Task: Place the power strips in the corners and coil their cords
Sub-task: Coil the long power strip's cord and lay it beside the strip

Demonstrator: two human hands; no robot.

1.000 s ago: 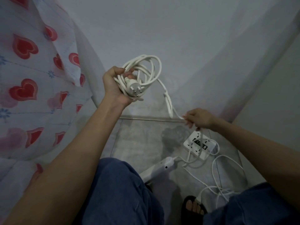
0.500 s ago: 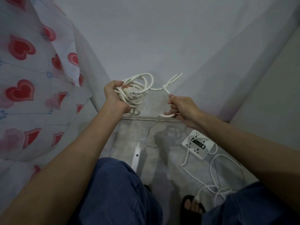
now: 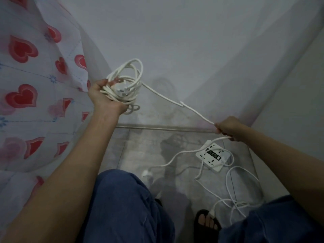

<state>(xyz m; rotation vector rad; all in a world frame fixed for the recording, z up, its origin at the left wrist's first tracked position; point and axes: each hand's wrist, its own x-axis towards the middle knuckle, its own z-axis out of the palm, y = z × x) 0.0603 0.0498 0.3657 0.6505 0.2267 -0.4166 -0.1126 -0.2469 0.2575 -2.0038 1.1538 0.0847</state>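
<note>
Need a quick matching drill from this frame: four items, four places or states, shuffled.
Items:
1. bundle of white coiled cord
2. square white power strip
3. black sandal
4. heart-print curtain

States:
A. worn on a foot
B. lying on the grey tile floor
C. hanging on the left
D. gripped in the left hand

Pairs: 1-D, 2-B, 3-A, 4-C
</note>
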